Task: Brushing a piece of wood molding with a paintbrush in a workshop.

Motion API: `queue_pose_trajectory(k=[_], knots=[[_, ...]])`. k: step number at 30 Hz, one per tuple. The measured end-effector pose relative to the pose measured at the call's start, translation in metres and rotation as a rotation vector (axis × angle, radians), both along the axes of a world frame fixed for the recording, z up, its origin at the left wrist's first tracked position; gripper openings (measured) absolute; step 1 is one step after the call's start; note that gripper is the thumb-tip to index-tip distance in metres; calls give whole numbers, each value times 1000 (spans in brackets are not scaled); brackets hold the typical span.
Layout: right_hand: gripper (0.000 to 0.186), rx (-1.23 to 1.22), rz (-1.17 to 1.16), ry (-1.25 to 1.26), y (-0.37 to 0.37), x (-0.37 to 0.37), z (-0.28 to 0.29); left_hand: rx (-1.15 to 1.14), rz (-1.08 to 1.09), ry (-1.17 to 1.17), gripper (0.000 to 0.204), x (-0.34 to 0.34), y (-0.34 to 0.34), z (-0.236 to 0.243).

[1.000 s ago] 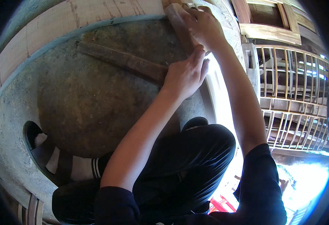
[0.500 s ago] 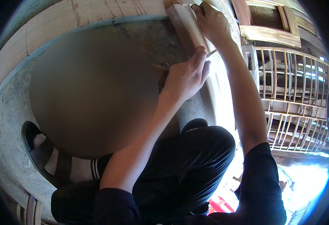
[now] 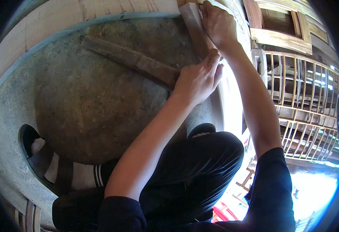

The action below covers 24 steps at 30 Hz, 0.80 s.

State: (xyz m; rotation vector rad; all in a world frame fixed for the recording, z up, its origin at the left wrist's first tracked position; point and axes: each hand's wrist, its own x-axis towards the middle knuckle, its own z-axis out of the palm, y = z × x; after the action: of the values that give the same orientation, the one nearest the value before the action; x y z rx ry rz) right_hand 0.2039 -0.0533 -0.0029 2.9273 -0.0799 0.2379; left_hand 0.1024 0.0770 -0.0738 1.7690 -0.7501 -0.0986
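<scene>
A pale wooden piece [image 3: 193, 27] lies at the upper middle, running away from me. My right hand [image 3: 219, 29] is closed along the right side of its far part, fingertips curled at the edge; what they hold is hidden. My left hand [image 3: 200, 77] is closed round the piece’s near end, thumb and fingers wrapped on it. A darker wooden bar [image 3: 131, 58] lies diagonally on the concrete floor [image 3: 92, 100], left of both hands. A brightly lit pale timber [image 3: 231, 100] runs beneath my hands along the right side.
A long board [image 3: 61, 19] crosses the top left. At the right are a panelled wooden frame [image 3: 279, 36] and slatted wooden racks [image 3: 300, 83]. My sandalled foot [image 3: 36, 154] and bent knee [image 3: 216, 158] are below. A red plastic object [image 3: 221, 212] shows at bottom right.
Both hands and the pale piece sit slightly further right in the view than a second ago. My right hand’s fingertips have shifted a little along the piece; my left keeps its grip.
</scene>
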Motion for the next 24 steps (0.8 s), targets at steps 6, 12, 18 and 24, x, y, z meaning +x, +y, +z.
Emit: queue_pose_trajectory(k=[6, 12, 18, 24], knots=[[26, -27, -107, 55, 7, 6, -1, -62, 44, -14, 36, -2, -1, -2], [33, -128, -114, 69, -21, 12, -10, -26, -3, 55, 37, -5, -3, 6], [31, -77, -45, 26, -6, -4, -10, -32, 22, 35, 35, -3, 0, 1], [30, -66, -100, 32, -6, -9, -8, -41, 22, 26, 33, -5, -4, 3]])
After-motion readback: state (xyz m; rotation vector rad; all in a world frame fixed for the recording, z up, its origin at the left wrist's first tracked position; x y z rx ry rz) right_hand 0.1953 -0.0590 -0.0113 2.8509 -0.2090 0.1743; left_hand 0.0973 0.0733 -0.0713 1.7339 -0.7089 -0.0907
